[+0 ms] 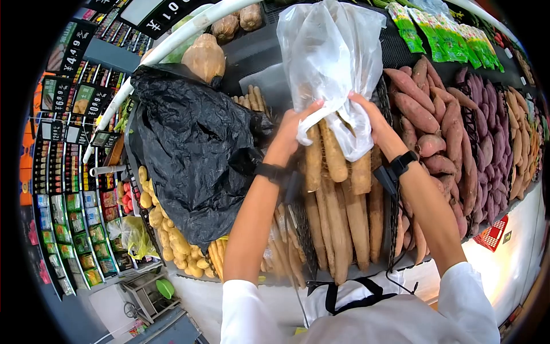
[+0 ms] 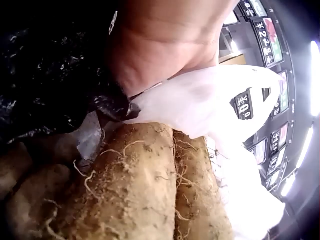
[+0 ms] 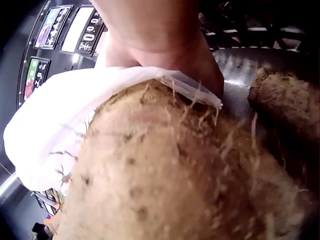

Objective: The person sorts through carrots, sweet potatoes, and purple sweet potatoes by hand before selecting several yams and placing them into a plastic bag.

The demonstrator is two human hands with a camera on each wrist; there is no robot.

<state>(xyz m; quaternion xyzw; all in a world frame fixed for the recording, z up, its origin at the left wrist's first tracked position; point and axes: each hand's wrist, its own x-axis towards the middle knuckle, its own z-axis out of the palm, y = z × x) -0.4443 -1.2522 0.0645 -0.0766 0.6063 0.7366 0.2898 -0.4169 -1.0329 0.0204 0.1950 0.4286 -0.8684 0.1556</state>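
- Two big masses frame the stall: a crumpled black plastic sheet on the left and a heap of reddish sweet potatoes on the right.
- Between them, straight in front of me, a pile of long tan yams lies running from near to far.
- At the far end of that pile a thin clear plastic bag stands up, its mouth facing me.
- About three bagged yams have their far ends inside that mouth and their near ends on the pile.
- My left hand holds the left edge of the mouth, fingers curled round the film.
- My right hand grips the right edge the same way, pressed against a hairy yam.
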